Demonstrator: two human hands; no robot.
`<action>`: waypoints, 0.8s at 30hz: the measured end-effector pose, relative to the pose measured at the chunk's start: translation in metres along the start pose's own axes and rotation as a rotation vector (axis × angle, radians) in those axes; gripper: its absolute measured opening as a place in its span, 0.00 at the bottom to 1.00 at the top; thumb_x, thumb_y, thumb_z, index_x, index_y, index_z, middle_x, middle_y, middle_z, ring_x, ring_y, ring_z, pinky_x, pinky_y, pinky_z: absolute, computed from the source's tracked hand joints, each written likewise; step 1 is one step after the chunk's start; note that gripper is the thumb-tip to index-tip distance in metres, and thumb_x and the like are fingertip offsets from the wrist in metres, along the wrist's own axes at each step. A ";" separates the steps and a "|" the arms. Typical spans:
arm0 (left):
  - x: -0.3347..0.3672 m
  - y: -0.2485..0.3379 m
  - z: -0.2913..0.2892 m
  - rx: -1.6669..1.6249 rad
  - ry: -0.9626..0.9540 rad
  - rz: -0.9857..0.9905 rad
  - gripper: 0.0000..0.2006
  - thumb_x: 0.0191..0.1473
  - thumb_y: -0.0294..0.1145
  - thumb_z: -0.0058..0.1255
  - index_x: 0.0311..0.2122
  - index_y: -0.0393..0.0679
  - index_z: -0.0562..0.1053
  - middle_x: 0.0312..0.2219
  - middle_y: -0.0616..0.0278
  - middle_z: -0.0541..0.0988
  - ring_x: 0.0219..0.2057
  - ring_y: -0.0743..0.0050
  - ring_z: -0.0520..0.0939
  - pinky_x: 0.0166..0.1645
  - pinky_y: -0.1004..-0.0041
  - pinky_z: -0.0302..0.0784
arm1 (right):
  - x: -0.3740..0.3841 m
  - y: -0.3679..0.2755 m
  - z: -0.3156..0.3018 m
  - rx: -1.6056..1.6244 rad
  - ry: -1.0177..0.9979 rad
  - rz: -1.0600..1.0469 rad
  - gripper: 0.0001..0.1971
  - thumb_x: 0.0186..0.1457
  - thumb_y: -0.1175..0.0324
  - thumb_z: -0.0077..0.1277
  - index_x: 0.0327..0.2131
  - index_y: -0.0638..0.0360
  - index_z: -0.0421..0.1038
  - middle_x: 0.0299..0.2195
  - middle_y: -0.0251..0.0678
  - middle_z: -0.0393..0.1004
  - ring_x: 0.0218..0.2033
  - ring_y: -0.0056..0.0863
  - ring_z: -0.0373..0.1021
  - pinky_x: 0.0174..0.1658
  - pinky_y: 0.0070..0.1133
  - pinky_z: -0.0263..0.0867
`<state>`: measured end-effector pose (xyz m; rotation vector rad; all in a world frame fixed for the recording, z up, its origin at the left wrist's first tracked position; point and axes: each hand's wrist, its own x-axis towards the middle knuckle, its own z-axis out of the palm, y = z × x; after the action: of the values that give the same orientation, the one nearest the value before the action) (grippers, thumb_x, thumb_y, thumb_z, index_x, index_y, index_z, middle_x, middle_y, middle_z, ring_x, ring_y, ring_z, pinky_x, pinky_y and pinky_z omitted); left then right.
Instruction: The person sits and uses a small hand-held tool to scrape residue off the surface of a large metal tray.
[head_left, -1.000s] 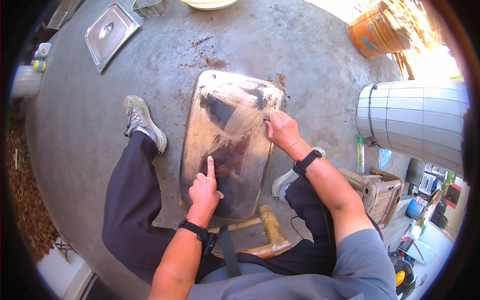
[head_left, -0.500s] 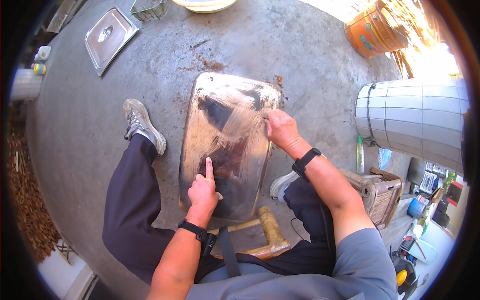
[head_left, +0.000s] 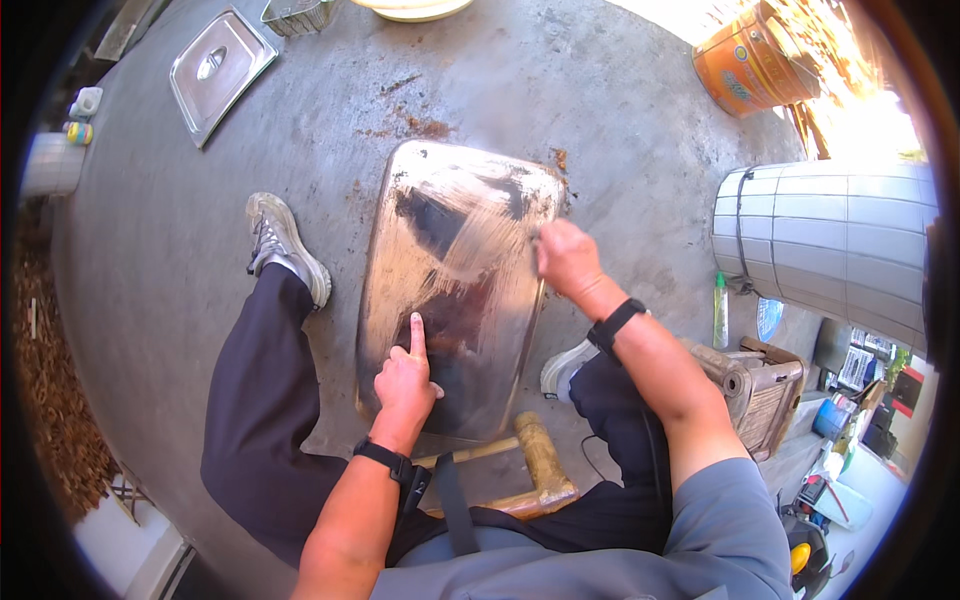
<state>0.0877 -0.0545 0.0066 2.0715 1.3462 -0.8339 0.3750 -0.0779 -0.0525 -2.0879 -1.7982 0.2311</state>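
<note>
An upturned, rounded rectangular metal pan (head_left: 462,262) lies on the concrete between my feet, its base streaked with bare metal and blackened patches. On its near left part rests my left hand (head_left: 405,378), index finger pointing forward and thumb out to the side, holding nothing. My right hand (head_left: 570,258) is closed at the pan's right edge. A sliver of something small and dark shows at its fingertips; the rest is hidden in the fist and slightly blurred.
At the far left lies a metal lid (head_left: 222,75), beside a wire basket (head_left: 297,15) and a pale basin (head_left: 415,8). An orange bucket (head_left: 750,65) and a tiled pillar (head_left: 820,235) stand right. A bamboo stool (head_left: 545,470) and wooden chair (head_left: 765,385) are close by.
My right hand has shifted slightly along the pan's right edge, a little toward me. The left hand stays in place on the pan.
</note>
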 end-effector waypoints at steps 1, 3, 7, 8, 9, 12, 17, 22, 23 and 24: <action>-0.001 -0.003 0.001 0.003 -0.004 -0.003 0.64 0.28 0.38 0.73 0.67 0.57 0.38 0.34 0.51 0.73 0.37 0.51 0.79 0.37 0.57 0.77 | 0.007 0.004 -0.001 -0.039 0.100 0.061 0.05 0.43 0.72 0.51 0.22 0.55 0.64 0.21 0.39 0.67 0.25 0.40 0.70 0.27 0.33 0.69; -0.003 -0.010 0.000 0.004 0.012 -0.021 0.65 0.27 0.38 0.73 0.67 0.57 0.38 0.34 0.51 0.73 0.37 0.51 0.79 0.37 0.58 0.77 | 0.000 -0.017 0.007 -0.013 0.064 0.040 0.05 0.43 0.72 0.51 0.22 0.55 0.64 0.21 0.39 0.68 0.25 0.40 0.70 0.28 0.33 0.69; 0.000 -0.002 0.001 0.009 -0.015 -0.021 0.65 0.27 0.38 0.73 0.67 0.56 0.39 0.34 0.51 0.73 0.36 0.51 0.79 0.37 0.58 0.78 | -0.002 -0.008 0.003 0.076 0.007 -0.101 0.03 0.44 0.73 0.50 0.23 0.56 0.65 0.22 0.40 0.69 0.25 0.41 0.70 0.27 0.33 0.68; 0.000 0.001 -0.001 0.008 -0.003 -0.011 0.65 0.27 0.38 0.73 0.67 0.56 0.39 0.34 0.51 0.73 0.36 0.51 0.79 0.36 0.58 0.78 | 0.006 0.004 0.000 0.023 0.056 -0.019 0.04 0.43 0.72 0.50 0.22 0.56 0.65 0.22 0.40 0.68 0.24 0.41 0.69 0.27 0.33 0.68; 0.001 0.001 -0.002 0.009 0.011 -0.004 0.64 0.28 0.38 0.73 0.67 0.56 0.39 0.34 0.51 0.73 0.36 0.51 0.79 0.36 0.59 0.78 | 0.011 0.008 -0.001 -0.027 0.105 0.061 0.04 0.43 0.72 0.50 0.22 0.56 0.64 0.22 0.40 0.68 0.24 0.41 0.69 0.26 0.33 0.68; -0.002 -0.008 0.001 0.022 -0.001 -0.028 0.65 0.28 0.39 0.73 0.67 0.56 0.39 0.34 0.51 0.74 0.36 0.52 0.79 0.36 0.59 0.78 | -0.014 -0.017 0.011 0.049 -0.044 -0.109 0.04 0.42 0.73 0.50 0.22 0.56 0.64 0.22 0.39 0.68 0.23 0.41 0.69 0.25 0.33 0.68; -0.001 -0.001 0.000 0.015 -0.007 -0.014 0.64 0.28 0.38 0.73 0.67 0.56 0.39 0.34 0.51 0.73 0.36 0.52 0.79 0.37 0.59 0.78 | 0.005 0.009 -0.003 -0.034 0.067 0.074 0.04 0.42 0.74 0.49 0.23 0.55 0.63 0.22 0.38 0.68 0.27 0.40 0.70 0.28 0.34 0.68; 0.000 -0.001 -0.001 0.022 -0.022 -0.026 0.64 0.29 0.39 0.73 0.67 0.56 0.38 0.35 0.50 0.73 0.36 0.52 0.79 0.37 0.59 0.78 | -0.012 -0.004 0.004 0.061 -0.035 -0.040 0.04 0.44 0.73 0.49 0.23 0.57 0.64 0.23 0.40 0.68 0.26 0.41 0.70 0.27 0.34 0.68; 0.002 0.004 -0.001 0.023 -0.019 -0.010 0.64 0.30 0.39 0.72 0.67 0.56 0.37 0.36 0.51 0.73 0.37 0.53 0.79 0.37 0.60 0.78 | -0.010 0.009 0.004 0.045 0.062 0.037 0.04 0.44 0.73 0.49 0.23 0.57 0.63 0.23 0.40 0.68 0.26 0.41 0.70 0.27 0.34 0.68; 0.001 0.002 0.000 0.028 -0.021 -0.005 0.64 0.30 0.39 0.72 0.67 0.56 0.37 0.36 0.51 0.73 0.37 0.53 0.79 0.37 0.60 0.78 | 0.000 0.009 -0.005 -0.011 0.052 0.080 0.04 0.44 0.73 0.49 0.23 0.57 0.64 0.23 0.40 0.68 0.26 0.41 0.70 0.28 0.33 0.68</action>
<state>0.0895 -0.0543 0.0062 2.0755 1.3364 -0.8796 0.3856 -0.0795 -0.0512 -2.1552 -1.6922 0.1871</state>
